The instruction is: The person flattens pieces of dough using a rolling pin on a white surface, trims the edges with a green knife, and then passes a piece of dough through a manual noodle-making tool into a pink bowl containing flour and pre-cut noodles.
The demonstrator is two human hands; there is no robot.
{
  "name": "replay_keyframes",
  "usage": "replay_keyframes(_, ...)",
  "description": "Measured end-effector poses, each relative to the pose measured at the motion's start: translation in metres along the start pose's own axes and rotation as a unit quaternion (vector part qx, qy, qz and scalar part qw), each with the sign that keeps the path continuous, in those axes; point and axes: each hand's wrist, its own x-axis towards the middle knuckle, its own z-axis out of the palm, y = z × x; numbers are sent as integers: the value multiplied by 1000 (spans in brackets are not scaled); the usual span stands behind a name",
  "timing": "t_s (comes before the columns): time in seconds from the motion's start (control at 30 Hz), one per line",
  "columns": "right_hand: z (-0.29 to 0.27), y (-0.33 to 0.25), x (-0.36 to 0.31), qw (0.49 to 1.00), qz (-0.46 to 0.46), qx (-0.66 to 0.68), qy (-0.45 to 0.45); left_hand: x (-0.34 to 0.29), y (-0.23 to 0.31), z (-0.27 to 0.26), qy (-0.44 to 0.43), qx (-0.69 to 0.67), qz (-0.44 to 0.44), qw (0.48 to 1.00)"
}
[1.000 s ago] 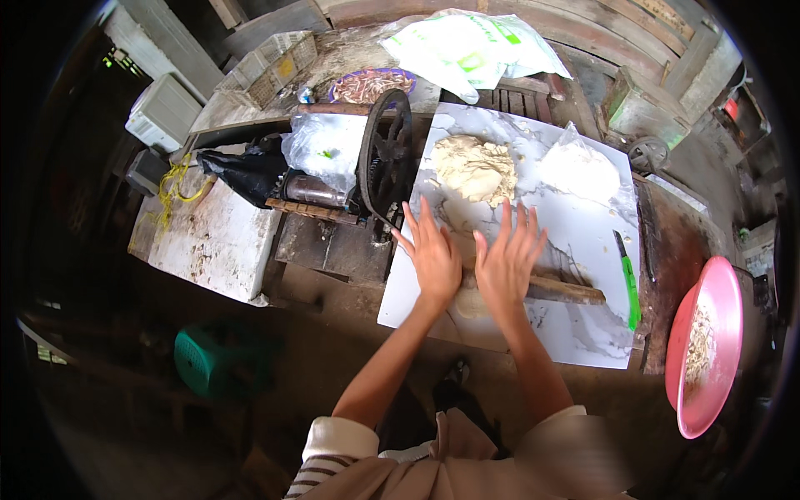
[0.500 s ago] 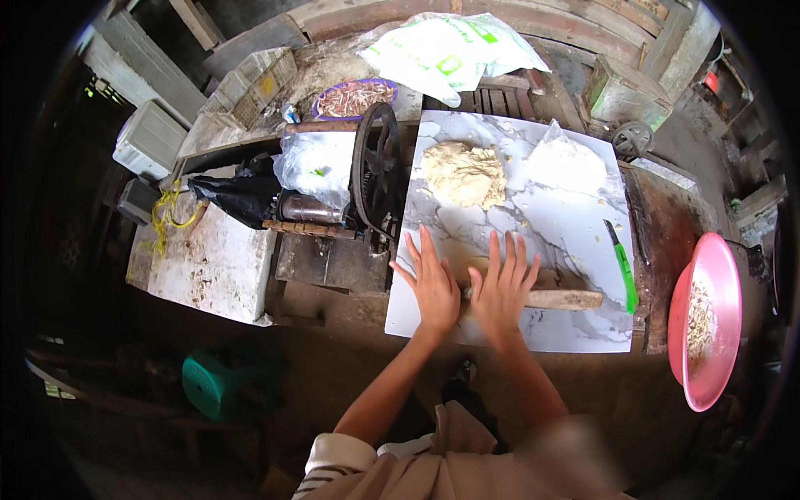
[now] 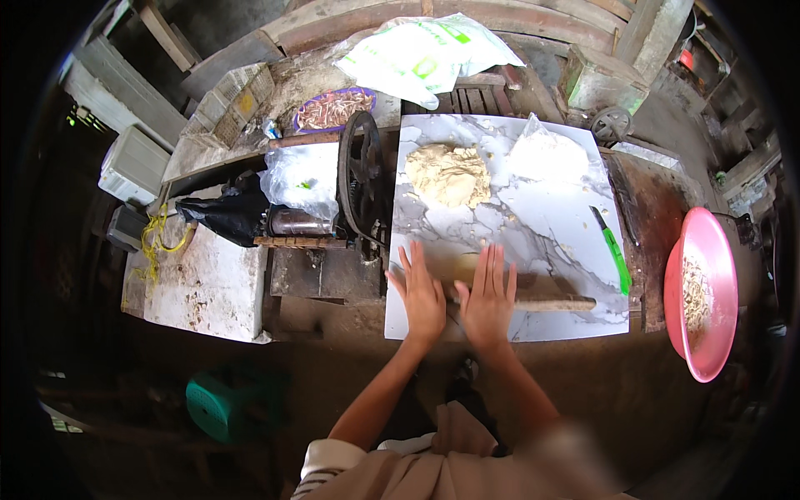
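Note:
My left hand [image 3: 424,298] lies palm down near the front of a white marbled board [image 3: 550,229], fingers stretched out. Beside it my right hand [image 3: 488,307] rests flat over a wooden rolling pin [image 3: 554,303], its fingers straight and nothing gripped. The pin sticks out to the right; my right hand hides its other part, and I cannot tell whether it reaches under the left palm. Just beyond my fingers a tan patch [image 3: 460,267], maybe thin dough, shows on the board. Farther back sit a lump of pale dough [image 3: 448,175] and a clear bag of white powder [image 3: 547,157].
A green-handled knife [image 3: 614,254] lies at the board's right side. Past it stands a pink basin [image 3: 718,292] with pale bits inside. To the left is a machine with a large wheel [image 3: 360,175]. A purple-rimmed tray [image 3: 335,110] and white sacks [image 3: 425,58] lie behind.
Both hands have drawn slightly toward me over the board, and the right fingers have come closer together. The whole view has shifted and turned a little.

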Motion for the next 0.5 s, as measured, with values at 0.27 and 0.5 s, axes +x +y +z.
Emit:
replay_keyframes(0.27,10,9,32,999,15,-33,33,44,13,6,-22,5,8,1000)
replay_keyframes(0.5,20,25,60,998,53,-10,37,78,24,27,69,43,68,994)
